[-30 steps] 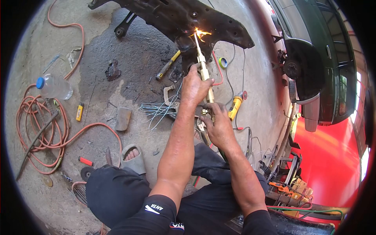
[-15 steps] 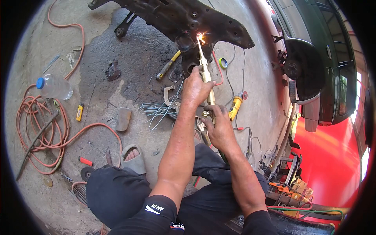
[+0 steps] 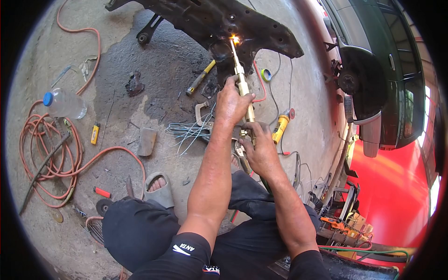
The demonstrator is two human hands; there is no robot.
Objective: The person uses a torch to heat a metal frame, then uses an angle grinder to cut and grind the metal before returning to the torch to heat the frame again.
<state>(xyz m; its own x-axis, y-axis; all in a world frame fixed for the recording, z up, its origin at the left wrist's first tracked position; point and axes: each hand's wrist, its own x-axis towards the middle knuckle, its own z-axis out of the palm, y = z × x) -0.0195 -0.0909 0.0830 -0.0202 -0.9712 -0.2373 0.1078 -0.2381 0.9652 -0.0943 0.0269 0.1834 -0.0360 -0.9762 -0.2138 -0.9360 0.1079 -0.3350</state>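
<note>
A brass gas torch (image 3: pixel 243 88) runs between both hands, its thin tip pointing away from me. Wrapped around its front barrel is my left hand (image 3: pixel 232 103). Farther back, my right hand (image 3: pixel 262 150) grips the torch by its valve end, with the fingers partly hidden. At the tip a bright orange flame (image 3: pixel 234 39) glows against a dark, rusty metal car subframe (image 3: pixel 196 23). The subframe lies on the floor at the top of the view.
Near the subframe lie a yellow-handled hammer (image 3: pixel 200 78), green tape (image 3: pixel 266 75) and a yellow angle grinder (image 3: pixel 281 125). Blue wire (image 3: pixel 186 133), a water bottle (image 3: pixel 65 103), a lighter (image 3: pixel 95 134) and a coiled orange hose (image 3: pixel 46 158) are left. A dark vehicle (image 3: pixel 392 70) stands right.
The torch tip has shifted slightly left and up along the subframe, and both hands moved a little with it. The flame spot moved too, with fewer sparks flying.
</note>
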